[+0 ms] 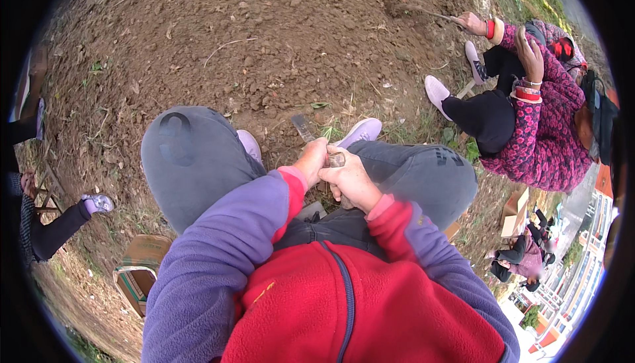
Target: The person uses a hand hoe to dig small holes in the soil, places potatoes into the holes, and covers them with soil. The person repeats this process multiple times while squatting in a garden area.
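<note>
Between my knees, my left hand [313, 160] is closed, with the thin stems of a small green plant [328, 131] coming out at its fingertips. My right hand [354, 180] presses against it, curled round a short, worn handle [336, 159] that looks wooden. Just beyond my left hand, a flat dark metal blade [301, 127] points towards the soil. My fingers hide whether blade and handle are one tool. Two light purple shoes [366, 130] rest on the ground past the hands.
Loose brown soil [297, 55] spreads ahead. At the right, a seated person in a flowered jacket [550, 140] holds a thin tool [436, 14] over the soil. A cardboard box [144, 251] stands behind at left, another box [515, 213] behind at right. Another person's leg [62, 229] reaches in from the left.
</note>
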The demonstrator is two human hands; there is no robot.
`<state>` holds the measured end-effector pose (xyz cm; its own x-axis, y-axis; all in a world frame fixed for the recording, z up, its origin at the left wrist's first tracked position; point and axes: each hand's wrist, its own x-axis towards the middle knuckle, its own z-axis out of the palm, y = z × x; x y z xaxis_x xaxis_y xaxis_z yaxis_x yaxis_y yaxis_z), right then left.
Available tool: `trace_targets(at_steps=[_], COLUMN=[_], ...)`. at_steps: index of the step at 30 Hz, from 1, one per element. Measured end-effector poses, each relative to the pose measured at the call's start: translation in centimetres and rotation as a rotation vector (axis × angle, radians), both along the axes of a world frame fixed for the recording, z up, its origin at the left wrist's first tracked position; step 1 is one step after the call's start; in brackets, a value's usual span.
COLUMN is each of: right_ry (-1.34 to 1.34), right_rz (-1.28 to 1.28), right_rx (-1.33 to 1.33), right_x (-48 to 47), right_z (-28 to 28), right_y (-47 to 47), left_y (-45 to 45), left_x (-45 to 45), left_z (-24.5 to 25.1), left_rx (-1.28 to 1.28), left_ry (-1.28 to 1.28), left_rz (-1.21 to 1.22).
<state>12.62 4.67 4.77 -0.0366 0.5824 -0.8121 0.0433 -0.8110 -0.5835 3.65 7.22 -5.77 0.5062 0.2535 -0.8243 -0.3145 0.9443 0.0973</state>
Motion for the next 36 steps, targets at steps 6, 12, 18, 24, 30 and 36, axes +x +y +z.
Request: trace_targets(at_steps=[6, 12, 18, 24, 30, 36], right_ry=[0.079, 0.166, 0.173, 0.277, 0.341, 0.409], right_rz=[0.023, 0.051, -0.065, -0.109, -0.026, -0.013], right_rx=[0.017, -0.028, -0.072, 0.089, 0.019, -0.014], right_x=[-0.7, -1.1, -2.6, -2.4, -2.7, -4.9], right_z=[-1.2, -3.5, -3.9, -1.6, -1.3, -2.0], right_y=[1.4, 3.5, 3.9, 2.6, 2.9, 3.9], left_y=[0.7, 0.5, 0.8, 1.0, 1.1, 1.6], left_x=[-0.7, -1.5, -2.8, -2.6, -3.6, -6.1], left_z=[-1.1, -3.3, -2.2, 1.4, 4.1, 4.2], left_rx=[-0.049, 0.007, 0.016, 0.042, 0.0, -0.09], left_ry=[0.078, 0.132, 0.19, 0.188, 0.145, 0.183], left_rz=[0.193, 0.232, 0.22, 0.307, 0.275, 0.355])
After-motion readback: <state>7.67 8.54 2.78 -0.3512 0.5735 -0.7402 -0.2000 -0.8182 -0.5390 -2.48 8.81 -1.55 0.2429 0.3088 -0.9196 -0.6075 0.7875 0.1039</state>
